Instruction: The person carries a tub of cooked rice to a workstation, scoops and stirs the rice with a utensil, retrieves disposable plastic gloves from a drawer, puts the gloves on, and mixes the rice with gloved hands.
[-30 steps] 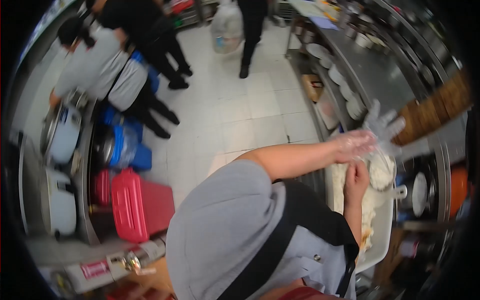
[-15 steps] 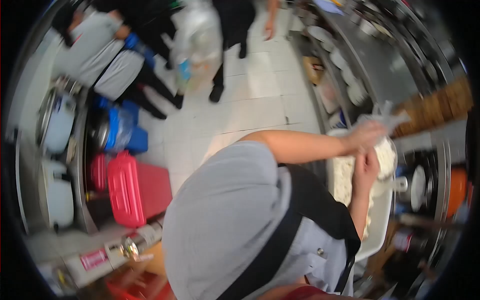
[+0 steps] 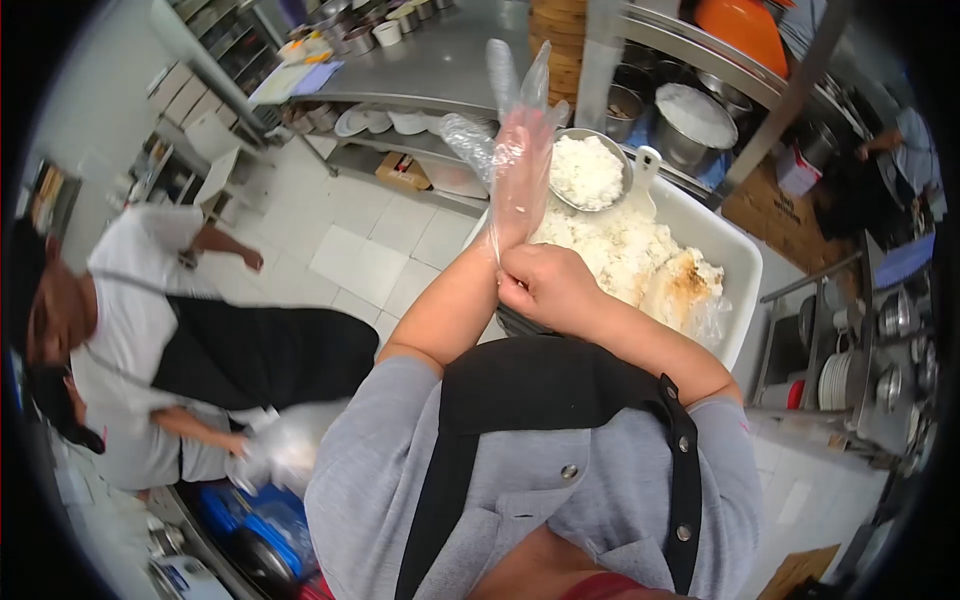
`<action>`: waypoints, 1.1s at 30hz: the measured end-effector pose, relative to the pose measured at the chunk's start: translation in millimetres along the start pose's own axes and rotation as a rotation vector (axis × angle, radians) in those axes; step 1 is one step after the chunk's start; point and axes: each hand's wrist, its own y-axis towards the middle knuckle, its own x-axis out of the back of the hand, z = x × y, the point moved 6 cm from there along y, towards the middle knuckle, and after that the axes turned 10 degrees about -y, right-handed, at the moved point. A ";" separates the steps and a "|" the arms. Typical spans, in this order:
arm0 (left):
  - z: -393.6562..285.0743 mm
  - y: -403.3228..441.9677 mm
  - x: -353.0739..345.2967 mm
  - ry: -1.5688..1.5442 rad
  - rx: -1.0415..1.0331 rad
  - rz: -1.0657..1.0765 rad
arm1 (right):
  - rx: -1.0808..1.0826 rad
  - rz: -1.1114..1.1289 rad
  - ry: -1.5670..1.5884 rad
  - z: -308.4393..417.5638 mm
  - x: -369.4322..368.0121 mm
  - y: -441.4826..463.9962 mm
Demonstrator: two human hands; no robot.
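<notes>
My left hand [image 3: 522, 165] points upward, partly inside a clear plastic glove [image 3: 507, 100] whose loose fingertips spread beyond it; it holds nothing. At that wrist, my right hand [image 3: 552, 285] is closed in a pinch on the glove's cuff. Behind both hands stands a white tub [image 3: 742, 290] of rice [image 3: 625, 250], with a browned patch and some clear plastic at its right side. A metal bowl of white rice [image 3: 587, 172] rests on top, just right of my left hand. Beside the bowl lies a white paddle [image 3: 641, 188].
A co-worker [image 3: 220, 345] in a black apron is close on the left, holding a plastic bag [image 3: 285, 450]; another person is partly hidden behind. A steel counter [image 3: 450, 60] with shelves runs behind. Metal pots [image 3: 693, 125] stand on a rack at the back right.
The view has swung right, bringing the tub and hands to the centre. The co-worker with the bag has come closer. My right hand is now at the glove's cuff on my left wrist.
</notes>
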 end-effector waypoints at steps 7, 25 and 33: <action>30.0 4.7 -20.3 -0.119 0.213 0.190 | -0.044 -0.114 0.005 -14.6 15.4 -8.7; 28.9 -33.4 -23.0 -0.578 0.658 0.206 | -0.528 -0.834 0.097 -129.3 90.8 -44.7; 13.3 -45.5 -19.4 -0.443 0.730 0.372 | -0.600 -0.609 0.709 -150.5 71.9 -37.5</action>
